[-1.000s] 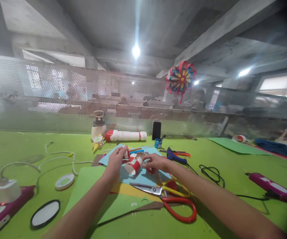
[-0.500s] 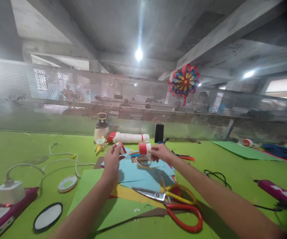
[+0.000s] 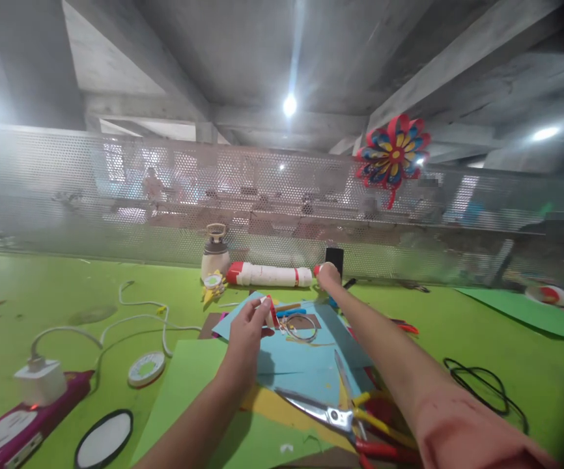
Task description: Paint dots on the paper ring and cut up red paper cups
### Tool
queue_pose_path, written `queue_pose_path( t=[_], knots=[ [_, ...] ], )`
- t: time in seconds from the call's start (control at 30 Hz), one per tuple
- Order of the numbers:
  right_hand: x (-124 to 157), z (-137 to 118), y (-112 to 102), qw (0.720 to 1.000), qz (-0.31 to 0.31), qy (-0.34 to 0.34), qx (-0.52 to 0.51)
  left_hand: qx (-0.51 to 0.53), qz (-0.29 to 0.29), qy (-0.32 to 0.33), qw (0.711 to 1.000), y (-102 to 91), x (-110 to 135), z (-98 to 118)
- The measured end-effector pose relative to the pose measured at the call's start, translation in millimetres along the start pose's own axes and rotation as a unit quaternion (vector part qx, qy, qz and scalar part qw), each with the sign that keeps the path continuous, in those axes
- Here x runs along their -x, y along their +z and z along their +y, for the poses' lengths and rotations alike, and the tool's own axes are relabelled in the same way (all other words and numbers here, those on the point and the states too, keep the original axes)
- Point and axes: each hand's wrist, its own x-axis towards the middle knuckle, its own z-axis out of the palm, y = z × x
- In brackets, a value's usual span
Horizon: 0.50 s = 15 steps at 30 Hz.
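Observation:
My left hand (image 3: 250, 326) is closed around a small white piece with a red edge (image 3: 273, 311), above the blue paper (image 3: 301, 355). My right hand (image 3: 329, 276) reaches to the back of the table, in front of a dark upright phone-like object (image 3: 335, 258). Its fingers are around a short red-and-white cylinder (image 3: 317, 270), mostly hidden by the hand. Just left of it lies a long white tube with a red end (image 3: 272, 276). Large scissors with red and yellow handles (image 3: 338, 417) lie spread below my hands, partly under my right arm.
A beige kettle-shaped object (image 3: 215, 257) stands at the back beside a yellow paper piece with a tape roll (image 3: 212, 281). At left are a purple power strip (image 3: 32, 417), a white cable (image 3: 138, 316) and another tape roll (image 3: 146, 369). A perforated screen (image 3: 174, 215) borders the table.
My right hand has moved forward with the red-and-white cylinder, from over the blue paper to the end of the long tube. My left hand keeps its piece. The view has shifted left.

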Motion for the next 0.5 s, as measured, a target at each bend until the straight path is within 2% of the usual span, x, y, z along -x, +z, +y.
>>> queue_pose_path(
  t=[0.2,0.37,0.5],
  knots=[
    [-5,6,24,1.0,-0.013,-0.009,0.019,-0.01,-0.009,-0.008,1.0,2.3,-1,-5],
    [-3,15,29,0.999,-0.03,-0.014,0.023,-0.014,-0.013,-0.023,1.0,3.7,-1,-10],
    [2,19,29,0.999,-0.021,-0.033,0.018,-0.017,-0.018,-0.028,0.999,2.8,-1,-12]
  ],
)
